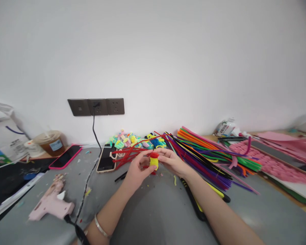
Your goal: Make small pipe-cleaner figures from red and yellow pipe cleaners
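Note:
A small figure of coiled pipe cleaner (pixel 154 163), yellow below with a red band on top, is held upright over the grey table mat. My left hand (pixel 139 167) grips its side, with the thumb across the yellow part. From the other side, my right hand (pixel 171 161) has its fingers closed at the red top; its fingertips are partly hidden. Right behind the hands lie loose red pipe cleaners (pixel 127 154). Black-and-yellow pliers (pixel 193 199) rest under my right forearm, partly covered by it.
A pink glue gun (pixel 52 200) lies at left, its black cord (pixel 88 177) running to a wall socket (pixel 97 107). Two phones, a pink-edged one (pixel 66 157) and a pale-edged one (pixel 107 159), lie nearby. Colourful pipe cleaner bundles (pixel 206 153) spread rightward. A drink cup (pixel 51 143) stands back left.

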The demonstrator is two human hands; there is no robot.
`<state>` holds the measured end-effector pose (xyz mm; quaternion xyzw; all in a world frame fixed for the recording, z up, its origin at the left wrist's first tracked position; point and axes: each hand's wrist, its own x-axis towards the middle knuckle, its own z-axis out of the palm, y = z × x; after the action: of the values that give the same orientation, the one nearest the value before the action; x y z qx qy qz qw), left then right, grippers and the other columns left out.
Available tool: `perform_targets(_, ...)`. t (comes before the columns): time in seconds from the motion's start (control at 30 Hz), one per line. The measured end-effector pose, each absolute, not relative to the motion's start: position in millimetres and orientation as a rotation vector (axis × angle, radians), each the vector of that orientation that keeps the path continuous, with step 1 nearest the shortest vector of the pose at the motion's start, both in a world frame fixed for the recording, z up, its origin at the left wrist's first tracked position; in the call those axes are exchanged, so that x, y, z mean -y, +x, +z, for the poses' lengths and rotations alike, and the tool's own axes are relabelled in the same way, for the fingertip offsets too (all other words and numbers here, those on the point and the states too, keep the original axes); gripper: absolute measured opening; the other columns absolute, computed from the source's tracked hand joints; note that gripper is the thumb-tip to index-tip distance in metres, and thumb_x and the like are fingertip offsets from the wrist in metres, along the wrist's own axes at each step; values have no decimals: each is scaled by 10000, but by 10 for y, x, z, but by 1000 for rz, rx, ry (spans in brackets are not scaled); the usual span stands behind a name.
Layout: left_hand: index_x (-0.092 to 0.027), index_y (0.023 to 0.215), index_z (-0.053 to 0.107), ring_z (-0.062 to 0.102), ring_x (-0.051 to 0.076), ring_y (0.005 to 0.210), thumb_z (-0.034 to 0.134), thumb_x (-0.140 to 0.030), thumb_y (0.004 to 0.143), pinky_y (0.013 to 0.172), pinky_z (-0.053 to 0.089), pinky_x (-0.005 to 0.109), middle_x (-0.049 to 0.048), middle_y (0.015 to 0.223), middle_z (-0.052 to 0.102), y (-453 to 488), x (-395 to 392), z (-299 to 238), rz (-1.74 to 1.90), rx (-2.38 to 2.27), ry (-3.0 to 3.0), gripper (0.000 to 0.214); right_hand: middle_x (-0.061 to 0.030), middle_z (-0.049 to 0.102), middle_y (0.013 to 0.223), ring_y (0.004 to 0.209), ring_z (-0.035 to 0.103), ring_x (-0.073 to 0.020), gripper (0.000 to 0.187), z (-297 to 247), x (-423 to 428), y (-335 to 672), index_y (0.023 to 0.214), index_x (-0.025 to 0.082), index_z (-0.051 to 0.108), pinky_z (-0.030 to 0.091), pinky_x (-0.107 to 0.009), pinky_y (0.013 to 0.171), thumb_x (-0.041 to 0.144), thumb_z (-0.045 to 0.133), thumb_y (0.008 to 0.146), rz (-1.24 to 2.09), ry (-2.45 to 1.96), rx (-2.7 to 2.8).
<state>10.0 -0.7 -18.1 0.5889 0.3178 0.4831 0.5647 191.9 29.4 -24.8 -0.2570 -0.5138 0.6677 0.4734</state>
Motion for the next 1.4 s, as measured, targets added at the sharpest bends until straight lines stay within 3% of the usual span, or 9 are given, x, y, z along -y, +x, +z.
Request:
perform_targets(0.2,-202,1227,598,669,203,894,743,-291,766,799,543,312,68,958,717,99,12,-188,1126,-728,1424,491,-16,732,896,817,655,-134,291,-268,-308,1934,954,192,741,465,-243,771,353,830,728,1641,-630,1282)
perform_targets(0.6,-187,1130,656,652,164,765,768,-355,757,721,549,271,48,850,707,92,-26,-241,1146,-705,1346,424,-20,734,881,754,634,-144,298,-336,-350,1938,937,219,760,460,-263,727,396,833,709,1590,-672,1302)
perform_targets(0.83,-190,1140,680,643,148,726,810,-390,706,692,583,282,29,806,686,101,-12,-229,1145,-741,1183,495,-11,726,855,774,642,-160,268,-314,-340,1908,890,225,738,469,-292,766,418,814,721,1503,-718,1334)
perform_targets(1.03,-203,1159,712,661,144,755,827,-355,698,702,560,246,53,889,739,96,10,-170,1165,-772,1102,498,-46,735,970,934,640,-210,223,-264,-314,1920,837,207,752,452,-342,900,415,778,761,1388,-770,1391)
perform_targets(1.2,-228,1182,713,672,171,865,836,-342,690,768,549,262,68,1000,751,92,22,-156,1141,-768,979,519,-31,733,914,873,646,-199,252,-253,-310,1925,880,222,756,465,-338,853,440,779,756,1364,-787,1432)
perform_targets(1.4,-207,1152,717,670,154,808,857,-332,668,741,549,254,67,954,748,117,35,-126,1114,-735,930,520,-21,690,821,805,620,-185,276,-229,-293,1901,809,208,729,466,-323,802,482,744,783,1324,-786,1462)
